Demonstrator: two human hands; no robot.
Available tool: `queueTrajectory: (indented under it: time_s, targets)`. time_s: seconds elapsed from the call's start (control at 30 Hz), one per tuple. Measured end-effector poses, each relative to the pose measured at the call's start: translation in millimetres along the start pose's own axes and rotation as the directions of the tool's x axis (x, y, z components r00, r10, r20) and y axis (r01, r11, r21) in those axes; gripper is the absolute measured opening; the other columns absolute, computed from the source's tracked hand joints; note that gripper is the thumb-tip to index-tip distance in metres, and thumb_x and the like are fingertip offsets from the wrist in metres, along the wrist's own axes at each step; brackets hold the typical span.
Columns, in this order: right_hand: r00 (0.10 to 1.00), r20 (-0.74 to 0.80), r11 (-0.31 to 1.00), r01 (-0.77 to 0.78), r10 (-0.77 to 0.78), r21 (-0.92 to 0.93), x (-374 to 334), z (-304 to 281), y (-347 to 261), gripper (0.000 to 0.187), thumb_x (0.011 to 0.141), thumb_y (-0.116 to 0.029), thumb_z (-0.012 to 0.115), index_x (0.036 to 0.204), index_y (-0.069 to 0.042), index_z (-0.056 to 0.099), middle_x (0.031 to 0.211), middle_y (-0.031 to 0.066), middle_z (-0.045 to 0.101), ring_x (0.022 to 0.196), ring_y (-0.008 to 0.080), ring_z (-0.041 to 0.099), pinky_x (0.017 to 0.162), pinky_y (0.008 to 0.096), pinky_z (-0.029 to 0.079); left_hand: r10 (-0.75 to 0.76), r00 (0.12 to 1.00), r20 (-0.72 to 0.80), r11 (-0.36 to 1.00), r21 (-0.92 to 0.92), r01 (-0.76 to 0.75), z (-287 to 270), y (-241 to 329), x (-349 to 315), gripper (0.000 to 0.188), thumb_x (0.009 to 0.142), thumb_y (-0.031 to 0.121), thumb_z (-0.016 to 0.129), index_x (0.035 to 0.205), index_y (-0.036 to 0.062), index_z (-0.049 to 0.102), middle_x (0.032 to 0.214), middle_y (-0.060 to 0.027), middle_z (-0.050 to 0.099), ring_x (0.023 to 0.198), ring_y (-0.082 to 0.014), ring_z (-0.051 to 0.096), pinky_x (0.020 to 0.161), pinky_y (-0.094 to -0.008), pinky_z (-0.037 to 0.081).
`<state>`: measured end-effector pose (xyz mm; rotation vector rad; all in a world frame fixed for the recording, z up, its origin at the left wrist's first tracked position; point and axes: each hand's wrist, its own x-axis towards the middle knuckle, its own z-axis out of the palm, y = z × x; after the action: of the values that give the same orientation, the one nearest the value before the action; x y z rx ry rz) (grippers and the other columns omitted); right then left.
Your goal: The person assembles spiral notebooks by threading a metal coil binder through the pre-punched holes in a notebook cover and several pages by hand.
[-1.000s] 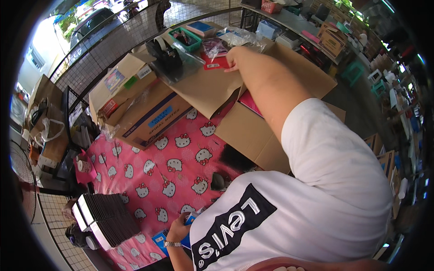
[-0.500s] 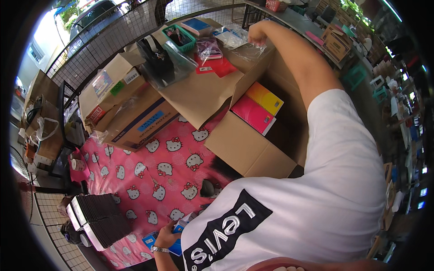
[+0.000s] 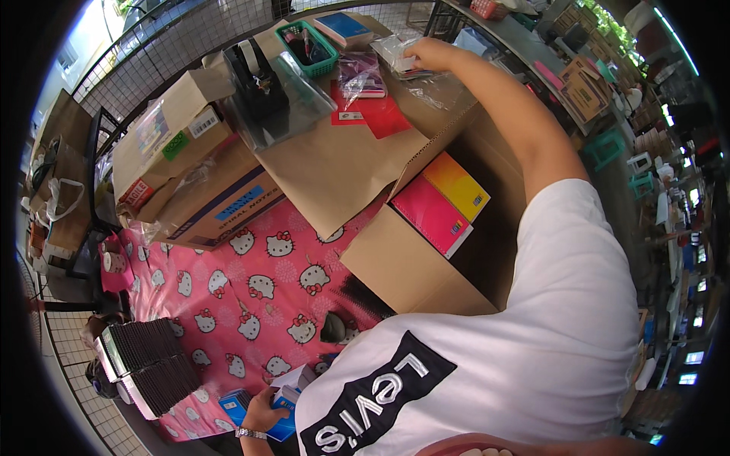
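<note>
Low in the view, my left hand [image 3: 262,411] is closed on a blue notebook [image 3: 286,399]; more blue notebooks [image 3: 232,405] lie beside and beneath it. My right arm stretches to the far side of the brown cardboard, where my right hand [image 3: 430,55] is closed with its fingertips on a clear plastic bag [image 3: 392,52]. Left of that hand lies a purple notebook in clear wrap [image 3: 360,78], with red card sheets [image 3: 386,114] below it. Pink and yellow notebooks [image 3: 435,209] sit inside an open carton [image 3: 414,262] in front of me.
A black tape dispenser [image 3: 258,83], a green basket [image 3: 308,47] and a blue book [image 3: 344,29] rest at the back. Closed cartons [image 3: 205,178] stand at left. A tall stack of black-edged notebooks [image 3: 152,368] stands on the pink patterned cover [image 3: 228,296].
My right hand has moved slightly left, onto the clear plastic bag. My left hand stays on the blue notebook. The whole view has shifted a little.
</note>
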<state>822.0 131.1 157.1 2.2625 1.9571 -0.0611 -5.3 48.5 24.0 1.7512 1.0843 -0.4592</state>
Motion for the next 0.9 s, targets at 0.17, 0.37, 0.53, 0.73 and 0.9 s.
queueTrajectory:
  time_s: [0.17, 0.37, 0.53, 0.73, 0.9]
  targets:
    - [0.998, -0.03, 0.998, 0.056, -0.056, 0.019, -5.8, 1.6, -4.1, 0.045, 0.077, -0.025, 0.08, 0.117, -0.011, 0.068, 0.107, 0.0169, 0.07, 0.1, 0.0343, 0.067, 0.086, 0.0424, 0.051, -0.054, 0.998, 0.043, 0.997, -0.061, 0.057, 4.2, -8.9, 3.4, 0.071, 0.054, 0.017, 0.077, 0.121, -0.002, 0.062, 0.1, -0.0184, 0.072, 0.092, -0.0282, 0.07, 0.084, -0.0354, 0.053]
    - [0.993, -0.104, 0.998, 0.06, -0.057, 0.026, 0.4, 5.8, 5.6, 0.043, 0.077, -0.029, 0.08, 0.113, -0.009, 0.068, 0.103, 0.0161, 0.071, 0.097, 0.0341, 0.067, 0.082, 0.0428, 0.052, -0.009, 1.0, 0.029, 0.999, -0.035, 0.011, 3.3, -13.9, 5.2, 0.072, 0.054, 0.018, 0.078, 0.121, -0.0014, 0.062, 0.101, -0.0184, 0.072, 0.092, -0.0281, 0.07, 0.085, -0.0355, 0.054]
    - [0.998, -0.054, 1.0, 0.023, -0.024, -0.016, 1.0, 4.6, 0.9, 0.04, 0.079, -0.031, 0.079, 0.114, -0.015, 0.069, 0.107, 0.0144, 0.071, 0.101, 0.0337, 0.067, 0.087, 0.0427, 0.052, -0.026, 0.999, 0.033, 0.997, -0.07, 0.028, 2.2, -10.2, 4.7, 0.073, 0.054, 0.018, 0.079, 0.122, -0.0028, 0.062, 0.101, -0.019, 0.072, 0.093, -0.0286, 0.07, 0.086, -0.0353, 0.054]
    - [0.997, -0.024, 0.989, 0.075, -0.079, -0.13, 4.0, 7.0, 0.2, 0.026, 0.088, -0.026, 0.069, 0.111, -0.015, 0.068, 0.1, 0.0165, 0.07, 0.097, 0.0374, 0.066, 0.082, 0.0462, 0.052, -0.019, 0.999, 0.038, 0.992, -0.121, 0.024, 9.9, -36.0, 10.8, 0.077, 0.054, 0.019, 0.08, 0.124, -0.0057, 0.06, 0.104, -0.0201, 0.072, 0.095, -0.0288, 0.07, 0.087, -0.035, 0.054]
    - [0.981, -0.132, 0.989, 0.136, -0.143, -0.057, -0.7, 11.7, 8.5, 0.019, 0.092, -0.018, 0.06, 0.108, -0.01, 0.067, 0.091, 0.0209, 0.069, 0.089, 0.0422, 0.065, 0.078, 0.0499, 0.05, -0.03, 0.998, 0.058, 0.991, -0.132, 0.037, 4.3, -21.7, 9.4, 0.078, 0.053, 0.019, 0.08, 0.123, -0.0076, 0.059, 0.104, -0.0206, 0.072, 0.096, -0.0289, 0.07, 0.087, -0.0349, 0.054]
